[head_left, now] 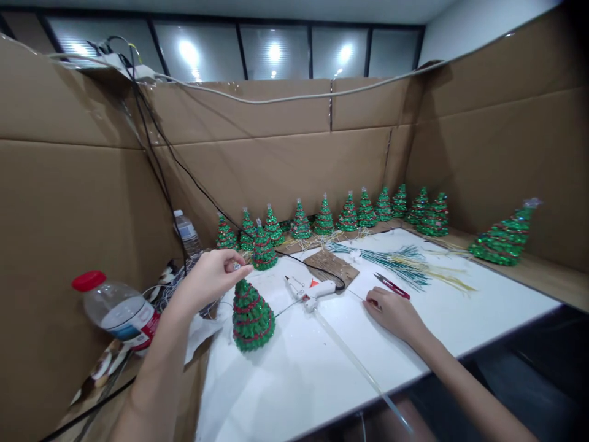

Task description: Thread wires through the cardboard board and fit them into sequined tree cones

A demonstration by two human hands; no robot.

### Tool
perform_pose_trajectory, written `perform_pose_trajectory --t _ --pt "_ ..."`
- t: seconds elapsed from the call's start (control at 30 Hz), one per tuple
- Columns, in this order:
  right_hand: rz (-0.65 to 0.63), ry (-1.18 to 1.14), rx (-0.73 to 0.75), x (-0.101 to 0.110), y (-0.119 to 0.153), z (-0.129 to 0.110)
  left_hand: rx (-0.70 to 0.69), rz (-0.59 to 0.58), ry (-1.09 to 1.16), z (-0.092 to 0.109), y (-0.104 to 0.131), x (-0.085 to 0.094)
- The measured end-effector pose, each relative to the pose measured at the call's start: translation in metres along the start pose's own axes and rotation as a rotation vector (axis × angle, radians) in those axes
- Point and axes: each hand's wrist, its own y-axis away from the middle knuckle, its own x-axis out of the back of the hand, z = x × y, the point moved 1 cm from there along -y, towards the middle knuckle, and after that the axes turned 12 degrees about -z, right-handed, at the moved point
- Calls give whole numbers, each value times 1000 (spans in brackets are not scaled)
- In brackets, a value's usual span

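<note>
My left hand (219, 274) is closed in a pinch at the tip of a small green tinsel Christmas tree (252, 316) with red bands winding round it. The tree is upright at the left of the white board (285, 380). My right hand (391, 312) rests on the board with its fingers closed; a thin strand runs towards it, and what the fingers hold is mostly hidden. Just behind that hand lie red-handled thread snips (393, 286). Between my hands is a white hot glue gun (317, 288), a long clear glue stick (359, 362) trailing from it towards me.
Several finished-looking trees (324, 216) line the back, and one tree (504, 236) leans at right. Green and yellow wire strands (405, 264) lie behind the snips. At left stand a red-capped bottle (122, 313) and a clear bottle (186, 230). Cardboard walls (257, 159) enclose the board; black cables (184, 169) hang down.
</note>
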Motion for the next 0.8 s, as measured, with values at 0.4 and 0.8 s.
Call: perform_pose_trajectory --t 0.4,0.8 --pt "-5 -14 -6 -1 2 7 -106 -92 195 -27 -1 11" --pt "1 -19 -9 1 4 5 -91 -8 -59 -17 -5 5"
